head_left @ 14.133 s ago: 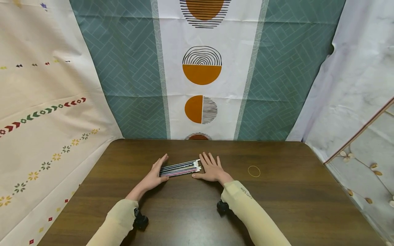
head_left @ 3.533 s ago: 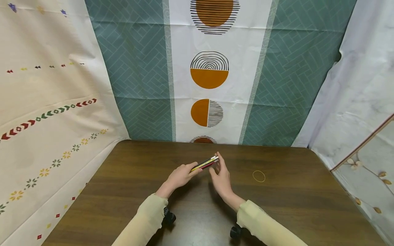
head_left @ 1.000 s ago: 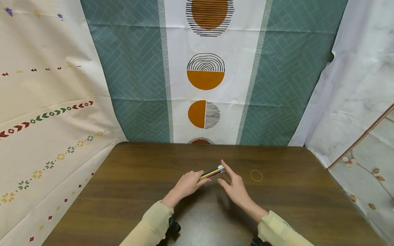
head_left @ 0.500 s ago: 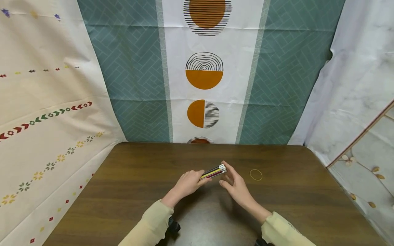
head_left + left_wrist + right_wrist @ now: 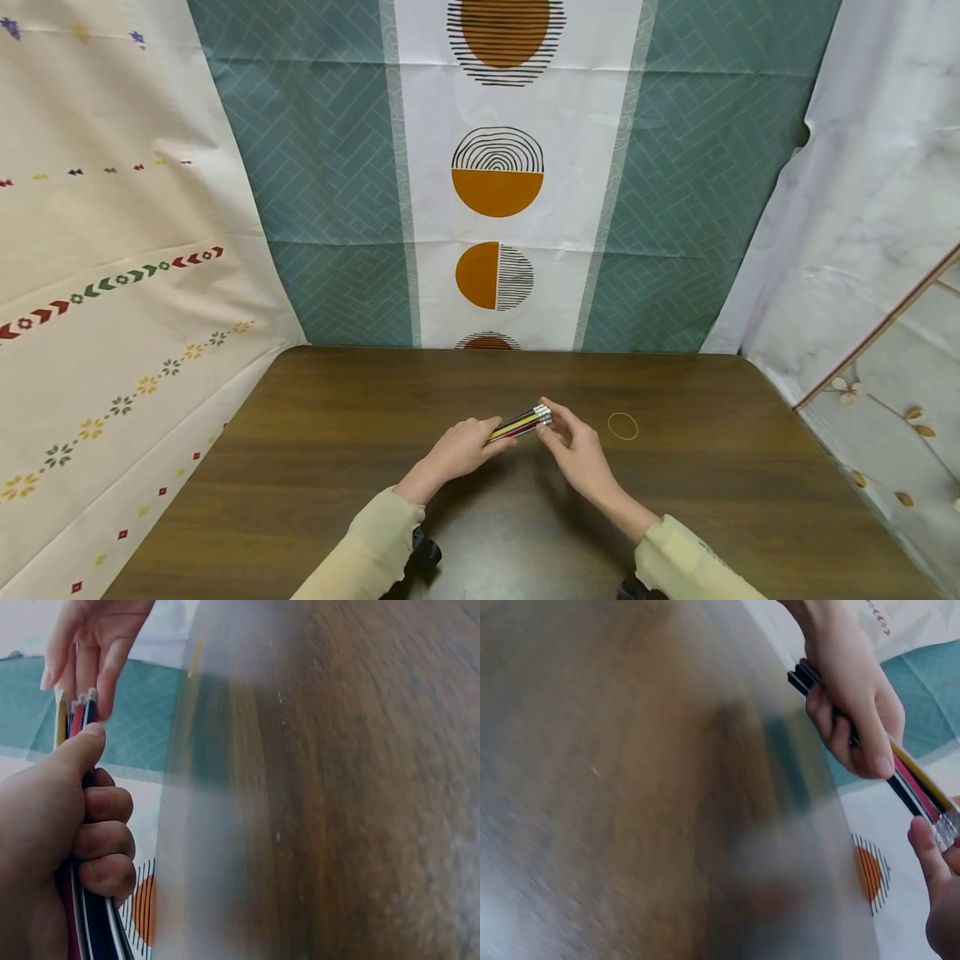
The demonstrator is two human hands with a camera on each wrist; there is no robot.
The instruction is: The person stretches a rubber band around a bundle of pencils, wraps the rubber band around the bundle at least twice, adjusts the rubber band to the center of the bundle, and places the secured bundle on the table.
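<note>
A bundle of pencils (image 5: pixel 517 426) in black, yellow and red is held slanting above the table. My left hand (image 5: pixel 461 450) grips it round the middle, thumb along the top and fingers curled under, plain in the left wrist view. At the upper right end, my right hand (image 5: pixel 581 454) has its thumb and fingers around the silver eraser ends. The right wrist view shows the right thumb (image 5: pixel 922 834) right at those ends (image 5: pixel 945 827). Part of the pencils is hidden inside my left fist (image 5: pixel 105 840).
On the brown wooden table (image 5: pixel 360 400), a thin yellow rubber band (image 5: pixel 622 413) lies to the right of my right hand. Patterned cloth (image 5: pixel 322 208) hangs behind the table, with more cloth at both sides.
Fourteen seconds ago the pencils lay on the table between my spread hands; now my left hand holds them raised. Over the last half second my right thumb has come in against the eraser ends.
</note>
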